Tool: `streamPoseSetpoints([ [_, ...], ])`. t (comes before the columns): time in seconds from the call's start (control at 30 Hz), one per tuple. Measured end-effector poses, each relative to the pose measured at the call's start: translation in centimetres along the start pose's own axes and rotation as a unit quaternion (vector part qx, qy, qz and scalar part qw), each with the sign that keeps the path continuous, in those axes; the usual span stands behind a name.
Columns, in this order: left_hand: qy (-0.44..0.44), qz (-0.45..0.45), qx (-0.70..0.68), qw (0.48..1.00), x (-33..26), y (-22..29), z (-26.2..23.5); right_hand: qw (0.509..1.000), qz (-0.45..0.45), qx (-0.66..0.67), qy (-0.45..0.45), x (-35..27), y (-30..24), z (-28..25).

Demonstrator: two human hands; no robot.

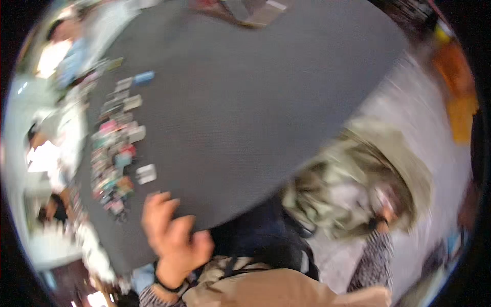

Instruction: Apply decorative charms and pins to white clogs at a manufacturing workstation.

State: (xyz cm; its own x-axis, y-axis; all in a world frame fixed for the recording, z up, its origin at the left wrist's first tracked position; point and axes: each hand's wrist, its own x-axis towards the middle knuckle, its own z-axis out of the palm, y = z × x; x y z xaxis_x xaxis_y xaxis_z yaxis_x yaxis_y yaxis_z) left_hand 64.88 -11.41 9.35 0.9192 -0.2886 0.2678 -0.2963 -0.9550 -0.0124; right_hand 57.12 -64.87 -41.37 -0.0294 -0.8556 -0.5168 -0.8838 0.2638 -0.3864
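My left hand (176,233) is raised over the near left edge of the dark grey table, its fingers loosely bent and apart with nothing in them. A small white card-like item (146,174) lies just beyond its fingertips. To the right, my right hand (387,211) reaches down into a large olive-green bag (417,174) beside the table. Motion smears its fingers, and a pale pinkish shape lies against them; whether they grip it I cannot make out. Whitish and greenish crumpled stuff (342,197) fills the bag's mouth.
Along the table's left side runs a cluttered row of small colourful items (112,153), with a blue small block (143,77) at its far end. A brown box-like thing (255,15) stands at the table's far edge. Several people are farther left. Orange-yellow objects (455,92) stand far right.
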Motion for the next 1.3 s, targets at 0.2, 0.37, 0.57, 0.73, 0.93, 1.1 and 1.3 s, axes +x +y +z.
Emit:
streamPoseSetpoints([
  [0.2,0.007,0.027,-0.089,0.996,1.1,0.9,0.6,0.941,-0.151,0.012,-0.303,-28.7,-15.3,20.3],
  [0.37,0.048,0.018,-0.086,0.995,0.2,1.0,1.2,0.880,-0.209,0.011,-0.425,-40.5,-18.0,22.8],
  [0.57,0.061,0.023,-0.104,0.992,0.2,1.0,1.4,0.851,-0.228,0.020,-0.472,-40.8,-19.5,23.3],
  [0.73,0.065,0.044,-0.127,0.989,0.3,1.0,1.8,0.832,-0.243,0.033,-0.498,-40.4,-21.4,22.9],
  [0.93,0.073,0.037,-0.122,0.989,0.3,1.0,1.4,0.821,-0.250,0.050,-0.511,-38.7,-23.1,20.6],
  [1.1,0.074,0.037,-0.126,0.989,0.3,1.0,1.6,0.818,-0.244,0.064,-0.517,-36.4,-23.6,18.8],
  [1.3,0.053,0.033,-0.140,0.988,0.3,1.0,1.4,0.815,-0.231,0.089,-0.524,-34.2,-24.4,17.2],
])
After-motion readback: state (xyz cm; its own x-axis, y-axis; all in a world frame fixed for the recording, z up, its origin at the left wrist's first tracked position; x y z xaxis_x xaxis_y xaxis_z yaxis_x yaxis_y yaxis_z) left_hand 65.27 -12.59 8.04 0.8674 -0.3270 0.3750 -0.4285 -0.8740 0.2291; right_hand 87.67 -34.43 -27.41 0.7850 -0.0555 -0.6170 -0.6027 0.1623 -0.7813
